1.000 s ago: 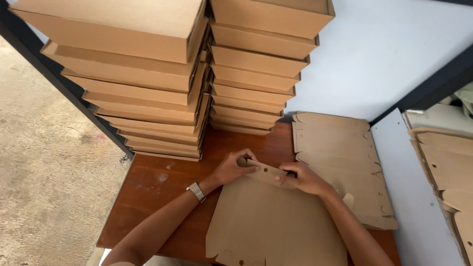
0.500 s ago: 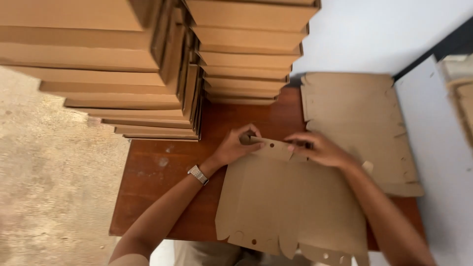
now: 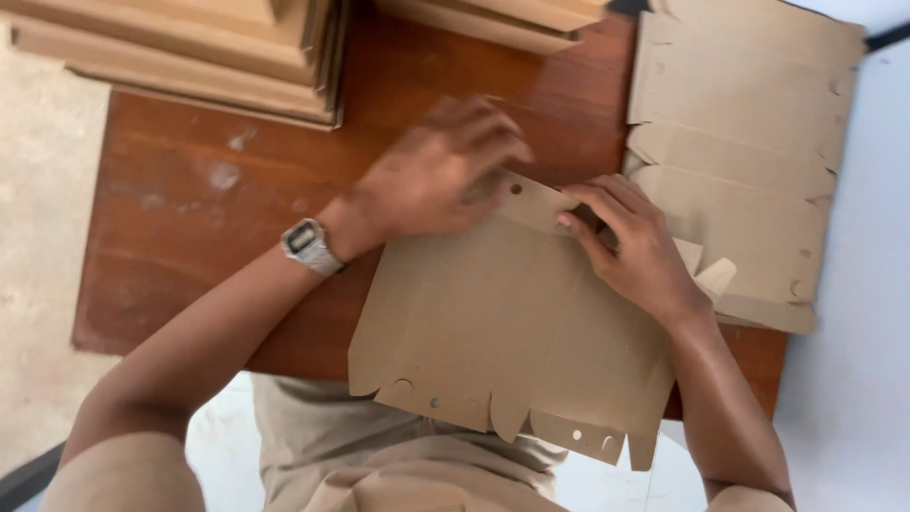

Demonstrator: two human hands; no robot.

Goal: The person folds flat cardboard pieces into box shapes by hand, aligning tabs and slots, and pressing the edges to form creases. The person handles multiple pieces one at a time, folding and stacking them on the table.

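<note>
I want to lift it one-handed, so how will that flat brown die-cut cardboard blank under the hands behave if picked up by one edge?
The flat brown cardboard blank looks thin, so probably light. It overhangs the wooden table without drooping, so fairly stiff, yet its scored flaps would likely hinge. The left hand and right hand press its far flap, suggesting it bends readily there.

Both my hands on a flat cardboard blank

My left hand (image 3: 445,171) and right hand (image 3: 635,246) press the far edge flap of the flat cardboard blank (image 3: 512,322) lying on the wooden table (image 3: 190,237). A wristwatch (image 3: 306,245) sits on my left wrist. A pile of more flat blanks (image 3: 749,142) lies just right of it, stacked folded boxes (image 3: 209,57) beyond.
</note>
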